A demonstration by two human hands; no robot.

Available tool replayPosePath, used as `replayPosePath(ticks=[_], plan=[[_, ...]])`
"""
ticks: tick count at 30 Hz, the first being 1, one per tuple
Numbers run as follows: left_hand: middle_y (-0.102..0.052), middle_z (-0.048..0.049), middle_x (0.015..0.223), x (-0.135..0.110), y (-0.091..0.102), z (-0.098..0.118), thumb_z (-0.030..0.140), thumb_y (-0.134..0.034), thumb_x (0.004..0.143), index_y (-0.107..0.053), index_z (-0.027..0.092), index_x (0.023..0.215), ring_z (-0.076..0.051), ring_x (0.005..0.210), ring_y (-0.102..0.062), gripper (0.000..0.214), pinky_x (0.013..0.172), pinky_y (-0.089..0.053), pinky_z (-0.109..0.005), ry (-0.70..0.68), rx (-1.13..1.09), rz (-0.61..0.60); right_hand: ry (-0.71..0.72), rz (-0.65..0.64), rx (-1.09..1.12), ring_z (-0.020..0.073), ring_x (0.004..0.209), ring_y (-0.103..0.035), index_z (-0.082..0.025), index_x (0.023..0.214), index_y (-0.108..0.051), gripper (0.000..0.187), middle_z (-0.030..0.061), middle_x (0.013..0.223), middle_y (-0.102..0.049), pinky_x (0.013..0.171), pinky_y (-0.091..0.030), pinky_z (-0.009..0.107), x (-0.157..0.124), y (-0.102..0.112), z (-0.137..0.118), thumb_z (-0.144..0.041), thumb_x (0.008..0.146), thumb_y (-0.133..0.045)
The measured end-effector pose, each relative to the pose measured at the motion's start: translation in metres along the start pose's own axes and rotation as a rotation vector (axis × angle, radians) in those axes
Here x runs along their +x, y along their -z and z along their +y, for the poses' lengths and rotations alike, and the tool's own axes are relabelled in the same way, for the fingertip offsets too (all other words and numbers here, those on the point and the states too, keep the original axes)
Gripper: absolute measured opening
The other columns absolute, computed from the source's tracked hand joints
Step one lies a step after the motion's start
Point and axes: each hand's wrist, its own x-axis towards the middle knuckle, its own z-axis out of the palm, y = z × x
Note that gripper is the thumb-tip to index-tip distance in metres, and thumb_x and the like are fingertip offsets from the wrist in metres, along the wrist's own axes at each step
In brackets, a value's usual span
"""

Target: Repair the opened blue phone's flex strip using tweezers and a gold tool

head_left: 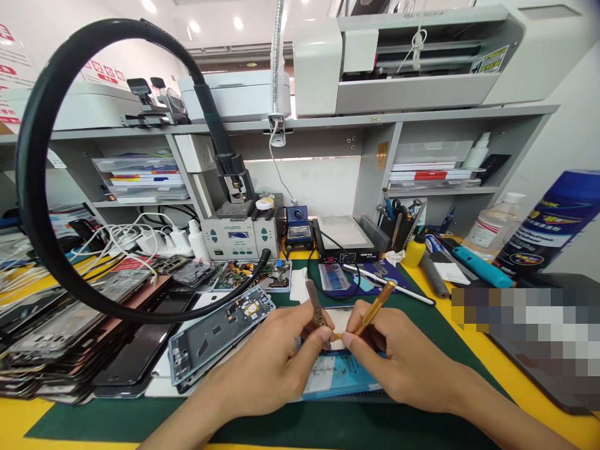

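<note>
Tweezers (315, 303) sit pinched between the thumb and curled fingers of the left hand (276, 362), their grey shaft slanting up and away from the person. The right hand (398, 356) is closed in a pen-like grip around a gold screwdriver (375, 304), whose handle angles up to the right while its tip points down at the spot where the two hands meet. Just under the fingertips lies a pale phone body (338, 317), mostly hidden by the hands, resting on a blue work pad (337, 381) which in turn lies on a dark green mat (328, 425) over the yellow surface (469, 337). To the left of the left hand, an opened phone frame (220, 331) lies tilted, with a stack of dark screens (70, 337) further left. Behind stands a hot-air station (239, 237), its thick black hose (32, 187) looping high across the left side. A blue spray can (548, 225) leans at the far right, well apart from both hands.
</note>
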Motion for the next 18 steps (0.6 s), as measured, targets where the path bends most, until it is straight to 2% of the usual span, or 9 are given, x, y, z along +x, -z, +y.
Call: replayPosePath(ticks=[7, 18], plan=[[-0.065, 0.0029, 0.097, -0.0025, 0.0018, -0.0001, 0.027, -0.04, 0.108, -0.055, 0.023, 0.102, -0.014, 0.084, -0.054, 0.017, 0.08, -0.038, -0.024, -0.014, -0.036, -0.005, 0.016, 0.002, 0.014, 0.0143, 0.06, -0.049, -0.02, 0.08, -0.056, 0.021, -0.0016, 0.074, -0.055, 0.058, -0.036, 0.028, -0.0003, 0.0014, -0.0008, -0.019, 0.099, -0.048], [-0.064, 0.0018, 0.092, -0.0022, 0.0028, -0.0023, 0.028, -0.04, 0.109, -0.054, 0.022, 0.1, -0.014, 0.077, -0.05, 0.018, 0.073, -0.038, -0.025, -0.031, -0.004, -0.002, 0.005, 0.0, 0.04, 0.0133, 0.059, -0.048, -0.02, 0.08, -0.056, 0.022, -0.0019, 0.074, -0.053, 0.056, -0.035, 0.028, 0.0005, 0.0017, 0.0001, -0.019, 0.101, -0.047]])
